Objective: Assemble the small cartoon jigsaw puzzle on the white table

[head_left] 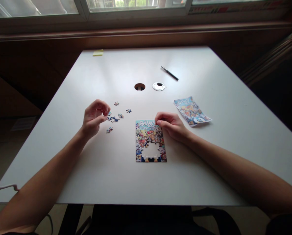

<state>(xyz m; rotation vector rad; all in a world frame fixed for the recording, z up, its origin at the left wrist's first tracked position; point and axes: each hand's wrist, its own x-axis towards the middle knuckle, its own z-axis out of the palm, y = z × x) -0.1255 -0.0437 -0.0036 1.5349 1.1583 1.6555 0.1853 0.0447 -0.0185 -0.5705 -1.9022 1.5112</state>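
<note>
A jigsaw puzzle (pixel 138 143) lies flat in front of me, its colourful cartoon picture broken by a white gap in the lower middle. Thumb and bent fingers of my right hand (pixel 171 125) are closed at its upper right corner, touching it. To the left, my left hand (pixel 95 118) is pinched, with a small puzzle piece (pixel 109 114) at its fingertips. Just beyond those fingertips several loose puzzle pieces (pixel 114 119) lie in a small cluster. Single pieces lie around it: one farther back (pixel 116 103), one to the right (pixel 128 111), one nearer me (pixel 109 130).
A creased picture sheet (pixel 192 111) lies right of the puzzle. Behind are a round cable hole (pixel 139 86), a loose silver ring cover (pixel 158 86) and a black pen (pixel 170 73). A yellow sticky note (pixel 98 53) is at the white table's (pixel 111 182) far edge.
</note>
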